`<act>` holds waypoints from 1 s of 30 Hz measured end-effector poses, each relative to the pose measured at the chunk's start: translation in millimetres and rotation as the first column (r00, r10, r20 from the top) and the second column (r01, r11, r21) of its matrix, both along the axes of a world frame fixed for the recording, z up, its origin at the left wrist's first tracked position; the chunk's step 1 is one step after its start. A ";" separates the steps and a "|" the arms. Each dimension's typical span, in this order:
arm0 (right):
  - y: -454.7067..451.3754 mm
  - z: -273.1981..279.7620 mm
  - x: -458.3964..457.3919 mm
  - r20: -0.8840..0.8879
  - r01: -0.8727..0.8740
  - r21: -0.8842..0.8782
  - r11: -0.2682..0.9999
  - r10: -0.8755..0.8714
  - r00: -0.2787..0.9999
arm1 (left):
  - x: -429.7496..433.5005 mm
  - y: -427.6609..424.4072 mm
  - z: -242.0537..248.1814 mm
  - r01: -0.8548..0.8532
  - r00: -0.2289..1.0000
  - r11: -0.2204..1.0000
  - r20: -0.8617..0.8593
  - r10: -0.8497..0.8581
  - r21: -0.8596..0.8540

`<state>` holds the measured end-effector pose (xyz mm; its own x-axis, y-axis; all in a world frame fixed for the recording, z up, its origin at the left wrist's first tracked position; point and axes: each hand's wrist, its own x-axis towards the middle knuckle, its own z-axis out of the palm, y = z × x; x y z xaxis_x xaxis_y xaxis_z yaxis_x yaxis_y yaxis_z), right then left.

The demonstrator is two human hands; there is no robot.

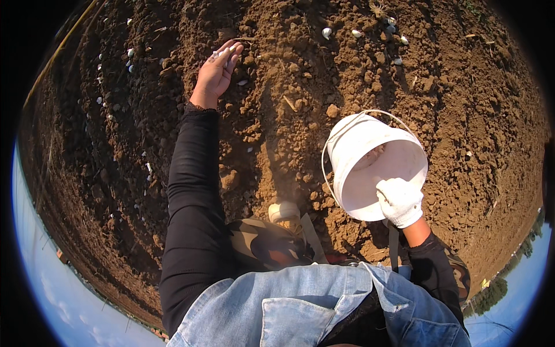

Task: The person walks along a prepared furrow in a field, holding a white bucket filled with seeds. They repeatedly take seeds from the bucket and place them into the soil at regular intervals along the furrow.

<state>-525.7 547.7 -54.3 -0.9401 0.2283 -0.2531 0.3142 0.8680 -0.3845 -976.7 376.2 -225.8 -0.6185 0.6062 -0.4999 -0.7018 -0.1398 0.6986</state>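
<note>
My left hand (217,73), bare below a black sleeve, is held palm up over the tilled soil at upper left of centre, with several whitish garlic cloves (224,55) in its fingers. My right hand (400,202), in a white knit glove, grips the near rim of a white plastic bucket (360,130) at right of centre. The bucket leans so that its mouth faces me, and its thin handle hangs round the outside. Pale pieces (373,156) lie deep inside, partly in view. Below my left hand a clove (242,82) rests on the soil.
White cloves lie scattered in rows on the left (130,52) and at the upper right (326,33). Clods and furrows of brown soil (295,104) surround me. My shoe (284,212) and camouflage-clad knee (264,243) are near the bottom, beside a flat strap (313,238).
</note>
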 end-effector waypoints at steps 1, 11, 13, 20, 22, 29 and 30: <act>-0.4 0.0 -0.1 -0.012 0.004 0.001 1.000 -0.004 1.000 | -0.3 0.6 -1.0 -0.018 1.000 1.000 0.007 0.018 -0.024; 0.6 -1.2 -1.1 0.002 0.005 -0.019 1.000 -0.005 1.000 | -48.7 43.0 -38.0 0.033 0.914 0.943 -0.372 -0.163 -0.332; 0.4 -0.9 -1.6 0.000 0.008 -0.010 1.000 -0.008 1.000 | -59.1 51.6 -44.9 -0.004 0.819 0.848 -0.488 -0.301 -0.530; 1.7 -1.5 -1.2 0.016 0.025 -0.011 1.000 -0.025 1.000 | -67.9 66.6 -50.0 -0.291 0.423 0.503 -0.581 -0.696 -0.814; 1.5 -2.7 -1.5 0.004 0.042 -0.028 0.999 -0.042 0.999 | -68.9 69.9 -52.0 -0.306 0.416 0.464 -0.556 -0.720 -0.831; 2.0 -1.2 -6.3 -0.035 0.052 -0.103 0.993 -0.056 0.998 | -69.0 78.5 -70.5 -0.415 0.378 0.399 -0.554 -0.742 -0.818; 2.3 -0.9 -7.4 -0.027 0.029 -0.065 0.997 -0.031 0.999 | -68.2 79.9 -71.1 -0.443 0.333 0.384 -0.547 -0.768 -0.810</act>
